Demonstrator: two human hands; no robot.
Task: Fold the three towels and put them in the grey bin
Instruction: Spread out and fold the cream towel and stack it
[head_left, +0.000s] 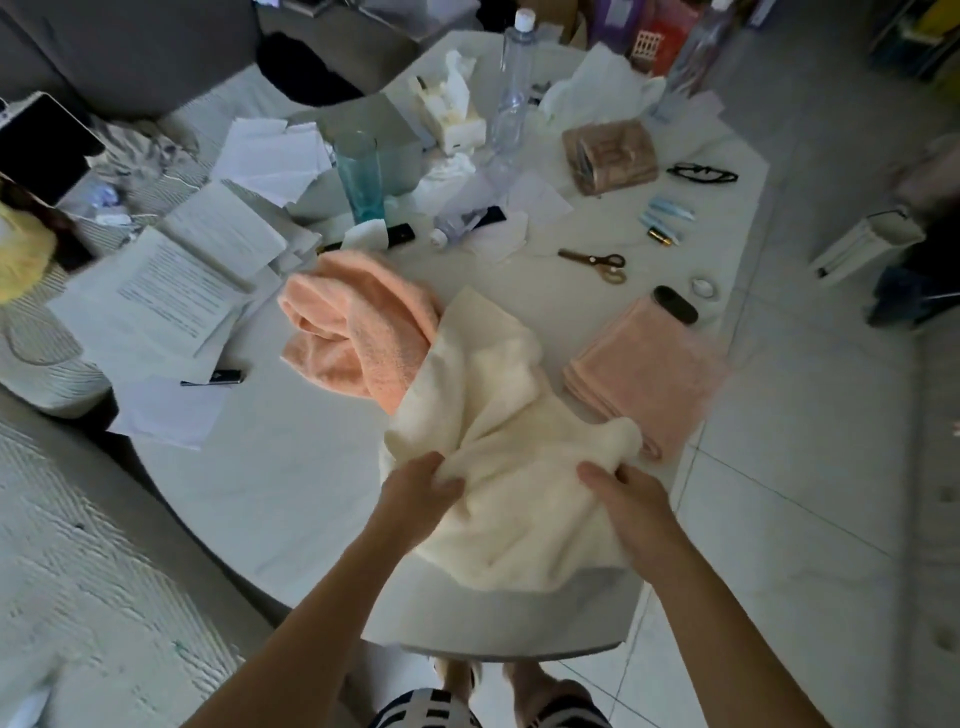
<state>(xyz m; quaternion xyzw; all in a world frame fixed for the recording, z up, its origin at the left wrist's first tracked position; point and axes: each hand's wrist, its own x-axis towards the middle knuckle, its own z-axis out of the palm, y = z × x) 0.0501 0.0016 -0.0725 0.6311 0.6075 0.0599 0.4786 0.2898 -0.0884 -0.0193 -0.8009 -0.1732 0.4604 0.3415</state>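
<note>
Both hands were on the crumpled cream terry towel (498, 415) near the white table's (270, 499) 6 o'clock edge. The left hand (421, 493) pinched a bunched fold; the right hand (631, 506) gripped the cloth opposite, fingers tucked under, it seemed, though the blur left that unsure. At the cream towel's 10 o'clock, touching it, lay the loose peach towel (353, 322). At its 3 o'clock sat 1 folded pink towel (649, 369), a black oval object (674, 304) on its far corner. Brass-handled scissors (597, 262) lay beyond.

Bare table (270, 467) left; folded pink towel (644, 374) right
</note>
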